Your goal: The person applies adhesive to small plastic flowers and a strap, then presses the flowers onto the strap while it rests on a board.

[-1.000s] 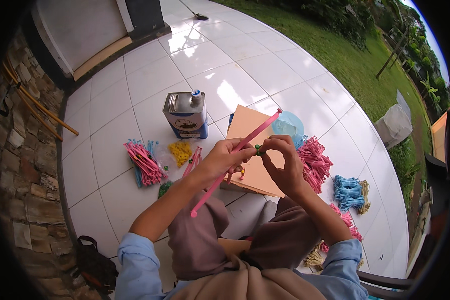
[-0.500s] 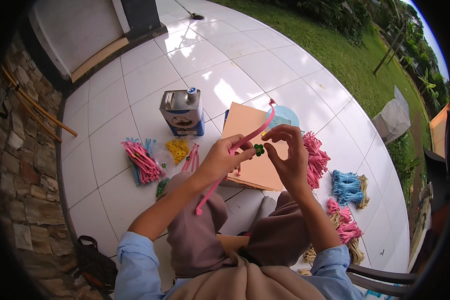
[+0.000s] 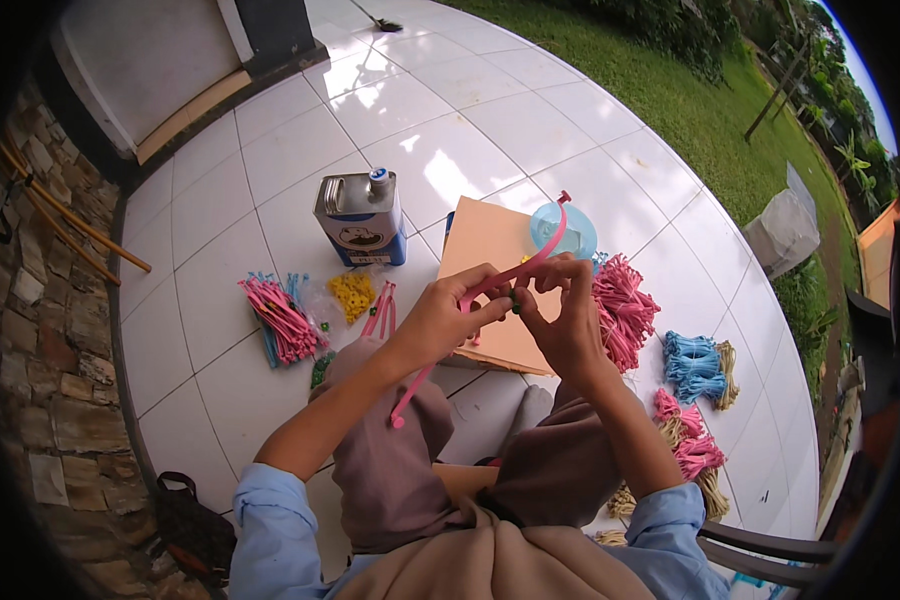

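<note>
Above a tan board (image 3: 495,235), my left hand (image 3: 440,322) is closed round a long pink strap (image 3: 410,392) with a knob at each end. One end slants up past my right hand, and the other hangs over my left knee. Between the fingertips of both hands sits a small dark green flower-shaped piece (image 3: 516,302), now mostly covered. My right hand (image 3: 568,325) is closed in a pinch on that green piece, its fingers curled near the strap. Whether the piece touches the strap is hidden by my fingers.
A blue-and-white metal can (image 3: 362,220) stands behind a bag of yellow pieces (image 3: 352,296) and a pile of pink and blue straps (image 3: 280,318). Right of the board lie a round blue lid (image 3: 576,222), a large pink bundle (image 3: 625,310) and blue bundles (image 3: 695,370).
My right hand has come left and down, its fingers closing onto the green flower piece, which was in plainer view before. The strap's upper end has swung right.
</note>
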The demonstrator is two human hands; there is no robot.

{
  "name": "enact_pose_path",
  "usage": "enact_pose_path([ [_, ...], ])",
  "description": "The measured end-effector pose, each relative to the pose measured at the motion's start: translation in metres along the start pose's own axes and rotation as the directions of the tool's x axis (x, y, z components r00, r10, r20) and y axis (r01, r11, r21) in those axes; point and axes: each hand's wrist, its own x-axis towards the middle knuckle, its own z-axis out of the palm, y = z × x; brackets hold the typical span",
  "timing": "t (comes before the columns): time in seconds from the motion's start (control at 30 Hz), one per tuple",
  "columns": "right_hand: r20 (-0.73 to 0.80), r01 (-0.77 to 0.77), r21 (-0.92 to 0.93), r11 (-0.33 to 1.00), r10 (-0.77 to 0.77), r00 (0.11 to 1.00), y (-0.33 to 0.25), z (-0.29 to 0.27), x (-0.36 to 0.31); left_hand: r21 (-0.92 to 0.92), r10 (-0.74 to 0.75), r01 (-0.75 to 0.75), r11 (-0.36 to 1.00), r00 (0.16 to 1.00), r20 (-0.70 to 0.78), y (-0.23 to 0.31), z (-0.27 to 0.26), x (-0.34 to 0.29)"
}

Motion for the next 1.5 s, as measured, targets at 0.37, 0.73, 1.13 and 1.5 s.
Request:
enact_pose_path([
  [0.37,-0.101,-0.169,0.063,0.984,0.175,0.979,-0.001,-0.009,0.007,-0.095,-0.053,0.051,0.994,0.999,-0.012,-0.006,-0.002,0.000],
  [0.73,0.136,-0.623,-0.028,0.782,0.620,0.773,0.004,-0.032,0.012,-0.092,-0.072,0.072,0.993,0.997,0.000,-0.007,-0.001,0.002],
  [1.13,0.240,-0.482,0.475,0.736,0.419,0.876,0.006,-0.022,0.008,-0.016,-0.042,0.042,0.999,0.999,-0.001,-0.004,0.004,0.004],
  [1.5,-0.053,-0.311,0.629,0.713,0.439,0.897,-0.013,-0.013,0.017,-0.297,0.004,0.001,0.955,1.000,0.016,-0.015,0.008,0.007],
])
